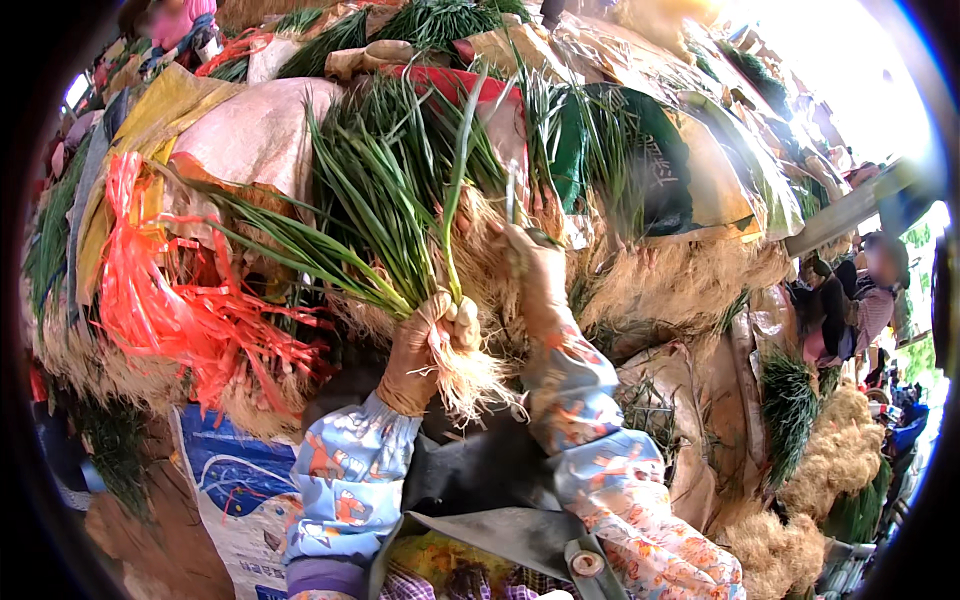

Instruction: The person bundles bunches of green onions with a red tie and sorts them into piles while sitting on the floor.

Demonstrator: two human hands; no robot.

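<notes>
One leafy green bunch [404, 250] in left fingers [463, 322], two patterned sleeves [352, 462]

Heaped rooted greens [690, 275] and sacks [265, 125] suggest a produce-handling workplace

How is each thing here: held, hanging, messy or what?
Left hand, closed around the green bunch.
Right hand, raised; whether it grips anything is unclear.
Green bunch, held, leaves fanned up and left.
Pale roots, dangling below the left hand.
Red plastic strips, tangled, hanging loose.
Pinkish sack, spread out.
Blue sleeves, wrinkled.
</notes>
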